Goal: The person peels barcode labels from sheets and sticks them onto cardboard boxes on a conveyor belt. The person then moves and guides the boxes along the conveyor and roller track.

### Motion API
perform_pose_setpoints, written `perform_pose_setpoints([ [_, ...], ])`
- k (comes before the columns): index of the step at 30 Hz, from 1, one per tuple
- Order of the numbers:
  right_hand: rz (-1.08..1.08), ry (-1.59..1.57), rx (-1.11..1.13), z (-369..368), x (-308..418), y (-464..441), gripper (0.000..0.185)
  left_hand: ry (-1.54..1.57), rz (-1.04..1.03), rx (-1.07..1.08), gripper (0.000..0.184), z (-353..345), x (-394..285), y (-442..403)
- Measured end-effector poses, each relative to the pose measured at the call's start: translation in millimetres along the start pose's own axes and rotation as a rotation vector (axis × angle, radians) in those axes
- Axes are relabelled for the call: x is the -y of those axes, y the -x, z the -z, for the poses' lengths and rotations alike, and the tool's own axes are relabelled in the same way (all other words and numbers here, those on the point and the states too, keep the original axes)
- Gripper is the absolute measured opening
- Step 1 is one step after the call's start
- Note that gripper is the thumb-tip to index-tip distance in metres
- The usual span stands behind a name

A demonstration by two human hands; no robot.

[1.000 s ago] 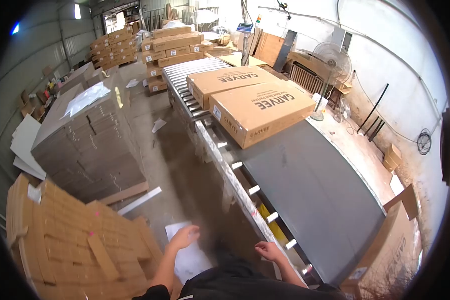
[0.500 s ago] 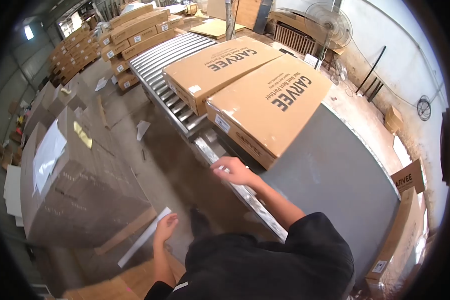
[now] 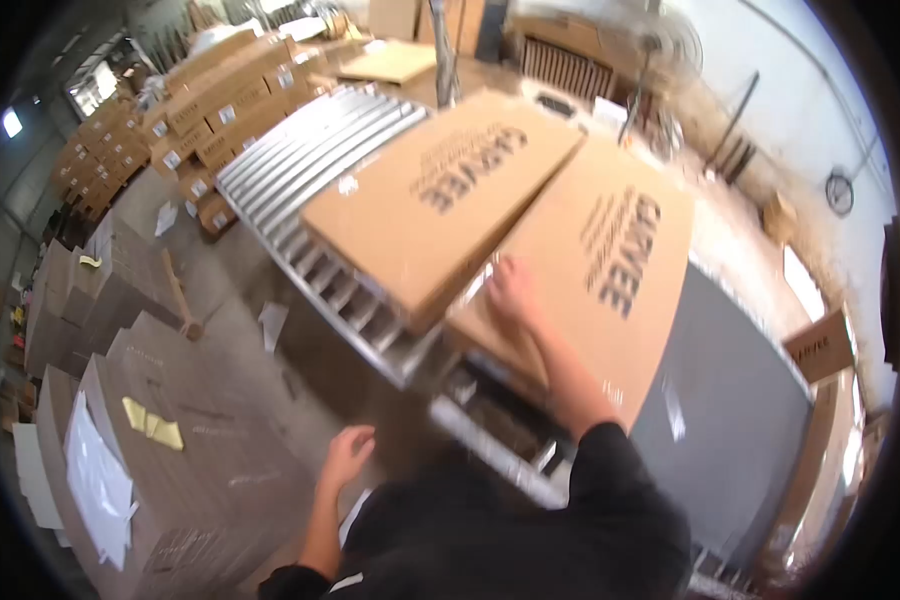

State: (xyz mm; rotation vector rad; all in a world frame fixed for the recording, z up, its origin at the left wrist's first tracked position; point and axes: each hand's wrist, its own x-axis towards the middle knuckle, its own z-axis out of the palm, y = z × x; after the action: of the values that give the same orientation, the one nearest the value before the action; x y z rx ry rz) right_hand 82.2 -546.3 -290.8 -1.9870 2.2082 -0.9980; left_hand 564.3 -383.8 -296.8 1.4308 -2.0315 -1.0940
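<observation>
Two flat brown cartons with GARVEE print lie side by side. The near carton rests partly on the grey belt; the far carton lies on the metal rollers. My right hand is over the near carton's left edge, by the gap between the two, with its fingers bent; what they grip, if anything, is too blurred to tell. Over the floor at lower centre, my left hand hangs with fingers apart and holds nothing.
Stacks of flat grey-brown cardboard stand at the left, with white sheets on top. Piled cartons are behind the rollers. A metal frame edge runs beside me. At the right stands another carton; a fan is behind.
My right hand has moved from above the frame edge up onto the near carton. The view has turned and come closer to the cartons. My left hand stays low and empty.
</observation>
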Motion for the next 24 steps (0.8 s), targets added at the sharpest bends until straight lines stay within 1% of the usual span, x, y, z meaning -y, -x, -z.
perform_pose_setpoints([
  [1, 0.055, 0.066, -0.044, -10, -7, -13, 0.038, -0.007, -0.033, -0.029, 0.029, -2, 8, -21],
  [2, 0.077, 0.067, -0.027, -12, -11, -23, 0.035, 0.04, 0.005, -0.029, 0.029, 1, -4, -45],
  [3, 0.106, 0.086, -0.075, -15, -11, -26, 0.033, 0.085, 0.06, -0.012, 0.029, 5, -15, -57],
  [4, 0.136, 0.105, -0.125, -17, -10, -32, 0.03, 0.016, -0.017, -0.034, 0.028, 10, -15, -73],
  [6, 0.097, 0.128, -0.064, -12, -2, -41, 0.025, -0.129, -0.196, -0.087, 0.028, 29, -11, -124],
  [7, 0.073, 0.141, -0.025, -9, 2, -45, 0.024, -0.119, -0.202, -0.116, 0.028, 40, -8, -153],
  [9, 0.086, 0.306, 0.059, -2, 18, -60, 0.029, -0.091, -0.204, -0.163, 0.028, 66, -10, -212],
  [10, 0.09, 0.391, 0.105, -4, 25, -67, 0.033, -0.096, -0.26, -0.213, 0.029, 80, -11, -242],
  [11, 0.027, 0.404, 0.141, -13, 26, -72, 0.038, -0.118, -0.314, -0.259, 0.027, 94, -10, -272],
  [13, -0.107, 0.425, 0.201, -40, 35, -85, 0.048, -0.098, -0.335, -0.332, 0.028, 118, 6, -338],
  [14, -0.188, 0.407, 0.231, -48, 47, -91, 0.059, -0.113, -0.368, -0.347, 0.029, 133, 20, -377],
  [15, -0.306, 0.364, 0.293, -52, 64, -99, 0.064, -0.127, -0.398, -0.361, 0.03, 149, 33, -414],
  [17, -0.533, 0.322, 0.38, -57, 101, -117, 0.07, -0.223, -0.329, -0.402, 0.034, 179, 50, -486],
  [19, -0.731, 0.291, 0.267, -95, 102, -114, 0.078, -0.322, -0.278, -0.38, 0.041, 204, 85, -561],
  [20, -0.723, 0.301, 0.092, -121, 110, -105, 0.082, -0.315, -0.268, -0.323, 0.045, 210, 114, -588],
  [21, -0.702, 0.321, -0.101, -146, 118, -105, 0.089, -0.299, -0.273, -0.277, 0.049, 213, 139, -622],
  [22, -0.804, 0.422, -0.169, -164, 133, -108, 0.093, -0.274, -0.284, -0.239, 0.053, 214, 148, -664],
  [23, -0.864, 0.441, -0.274, -180, 140, -108, 0.087, -0.295, -0.217, -0.129, 0.064, 223, 144, -677],
  [24, -0.923, 0.207, -0.322, -177, 153, -118, 0.087, -0.173, -0.253, -0.063, 0.064, 226, 150, -693],
])
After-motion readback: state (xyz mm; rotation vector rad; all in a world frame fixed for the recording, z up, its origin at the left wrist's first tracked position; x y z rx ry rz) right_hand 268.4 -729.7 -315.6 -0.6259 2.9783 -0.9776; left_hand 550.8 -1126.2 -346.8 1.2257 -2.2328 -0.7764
